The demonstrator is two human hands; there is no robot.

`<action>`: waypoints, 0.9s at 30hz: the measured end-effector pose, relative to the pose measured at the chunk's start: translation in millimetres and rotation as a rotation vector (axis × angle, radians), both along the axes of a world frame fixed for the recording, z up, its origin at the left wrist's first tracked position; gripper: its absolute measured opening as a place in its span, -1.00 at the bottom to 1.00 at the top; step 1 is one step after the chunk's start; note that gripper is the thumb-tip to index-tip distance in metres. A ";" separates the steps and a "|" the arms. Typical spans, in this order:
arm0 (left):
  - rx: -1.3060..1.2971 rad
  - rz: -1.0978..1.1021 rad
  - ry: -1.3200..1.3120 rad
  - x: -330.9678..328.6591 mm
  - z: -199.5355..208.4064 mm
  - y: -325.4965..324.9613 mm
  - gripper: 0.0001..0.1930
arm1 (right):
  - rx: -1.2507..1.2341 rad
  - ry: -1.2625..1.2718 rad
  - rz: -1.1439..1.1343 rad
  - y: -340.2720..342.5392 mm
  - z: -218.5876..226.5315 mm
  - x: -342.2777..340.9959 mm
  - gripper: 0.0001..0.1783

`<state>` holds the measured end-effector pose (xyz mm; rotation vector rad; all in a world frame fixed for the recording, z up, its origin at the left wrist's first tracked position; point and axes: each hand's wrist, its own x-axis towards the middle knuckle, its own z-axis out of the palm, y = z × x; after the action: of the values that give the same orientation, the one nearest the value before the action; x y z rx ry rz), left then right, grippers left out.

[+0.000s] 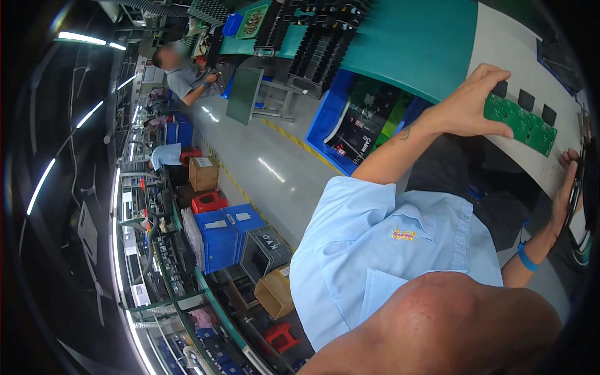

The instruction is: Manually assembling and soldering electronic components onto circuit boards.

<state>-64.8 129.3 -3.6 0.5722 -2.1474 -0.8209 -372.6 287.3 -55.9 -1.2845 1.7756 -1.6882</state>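
Observation:
My left hand (470, 107) grips one end of a green circuit board panel (524, 128), with the thumb on one long edge and the fingers at the other. Along the board's far edge stand several black square pieces, one of them a black square (526, 99); whether they are fixed to it I cannot tell. Under the board lies a whitish work surface (505, 44). My right hand (564, 181), below a blue wristband (528, 256), is by the board's other end at the picture's rim. Its fingers look bent against a dark edge, and what they hold is hidden.
A green bench top (412, 47) adjoins the whitish surface and carries black racks (322, 53). Below it sits a blue bin (325, 134) with printed packaging. A seated person (187, 78) works farther off. Blue crates (228, 234) and cartons (203, 173) line the aisle.

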 end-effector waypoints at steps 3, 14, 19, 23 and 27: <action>-0.103 0.030 0.090 -3.5 -1.8 -13.9 -0.17 | -0.006 -0.013 -0.024 -8.8 6.2 5.2 -0.51; -0.048 -0.053 0.385 -27.3 -6.9 -0.1 -0.37 | -0.109 0.190 0.100 1.9 -0.4 8.7 -0.35; -0.157 -0.030 0.226 -4.9 -12.0 -5.5 -0.34 | -0.229 0.084 0.133 -12.3 -1.5 30.7 -0.27; -0.240 0.053 0.105 -22.9 -29.4 -6.6 -0.28 | -0.290 0.096 0.108 -12.9 6.9 36.5 -0.35; -0.031 0.009 0.006 -25.9 -28.9 -1.9 -0.21 | -0.268 0.108 -0.033 -13.2 -10.9 37.4 -0.40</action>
<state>-90.7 127.5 -32.5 0.5621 -2.1468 -0.7824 -335.3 274.2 -66.8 -1.4898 1.6797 -1.9625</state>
